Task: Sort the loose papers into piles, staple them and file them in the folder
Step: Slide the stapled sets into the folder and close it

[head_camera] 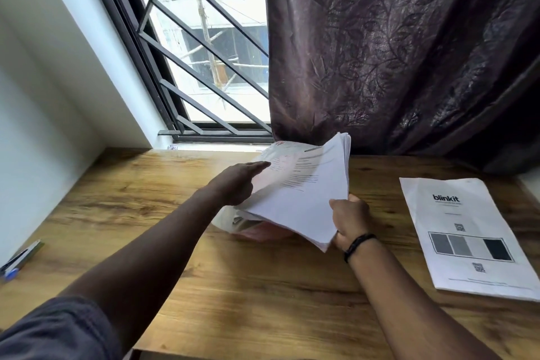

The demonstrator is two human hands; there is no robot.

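Over desk (263, 286): R hand (349, 221) grips paper stack (306, 193); L hand (236, 184) flat-fingered, prob. peeling top sheet — support underneath, lift singly.

Bench (263, 286): brown wood grain. Curtain (409, 53): dark purple, leaf pattern. Papers (304, 199): white, black and red print. Bag (467, 231): white, black lettering, grey and black squares. Wristband (358, 244): black. Sleeve (58, 330): grey-blue. Window grille (204, 67): black.
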